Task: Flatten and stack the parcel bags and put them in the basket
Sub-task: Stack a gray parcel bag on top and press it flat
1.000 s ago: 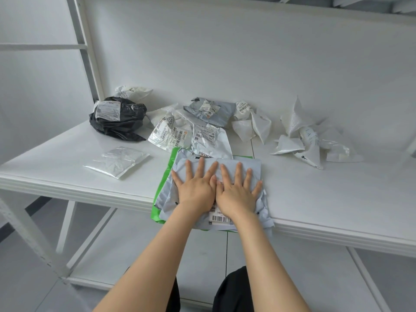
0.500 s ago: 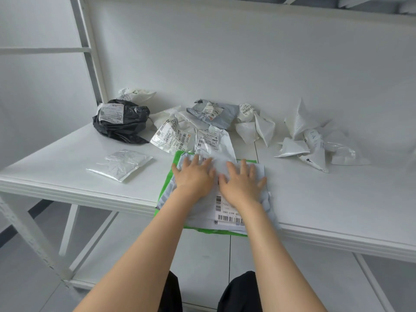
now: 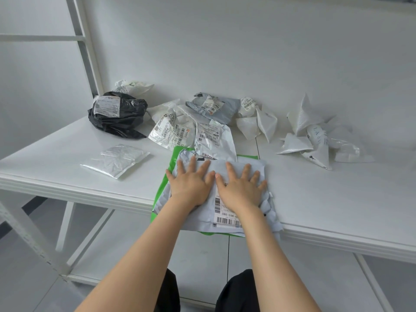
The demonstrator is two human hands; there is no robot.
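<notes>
A pale grey parcel bag (image 3: 238, 164) with a barcode label lies on top of a stack at the table's front edge. A green bag (image 3: 166, 176) sits at the stack's bottom and hangs over the edge. My left hand (image 3: 191, 183) and my right hand (image 3: 242, 188) press flat on the grey bag, side by side, fingers straight and spread. Behind the stack lie crumpled bags: a black one (image 3: 119, 118), silver-white ones with labels (image 3: 173, 131), a grey one (image 3: 213, 106) and white ones (image 3: 258, 122). No basket is in view.
A flat clear plastic bag (image 3: 114, 161) lies on the white table (image 3: 326, 199) to the left. More crumpled white bags (image 3: 315, 140) sit at the right. A white shelf post (image 3: 85, 46) stands at the back left; a lower shelf runs under the table.
Both hands slid away from me along the grey bag, then spread flat again near its far part; more of the barcode label now shows below my right wrist.
</notes>
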